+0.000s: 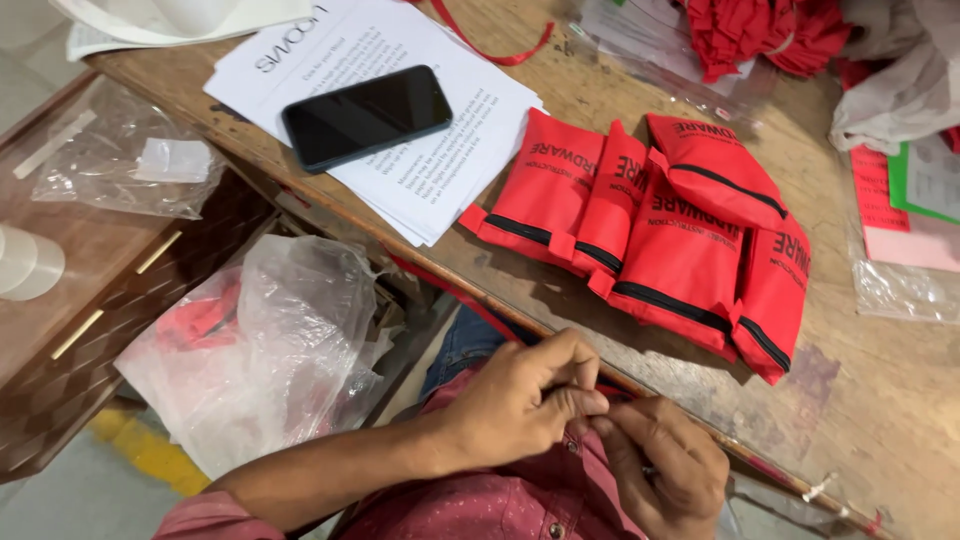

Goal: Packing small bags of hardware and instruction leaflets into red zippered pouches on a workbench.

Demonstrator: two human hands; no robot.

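Both hands pinch something tiny together; I cannot tell what. The left hand [525,400] and right hand [665,465] sit just below the red pouches [660,230] on the counter [860,380].

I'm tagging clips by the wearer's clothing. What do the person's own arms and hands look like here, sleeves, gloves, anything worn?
Both hands are bare: no gloves, and no rings or watch show on the left hand or the right hand. The left forearm is uncovered up to a rolled sleeve of a dusty-pink shirt with fine speckles and small buttons. The right arm is out of view.
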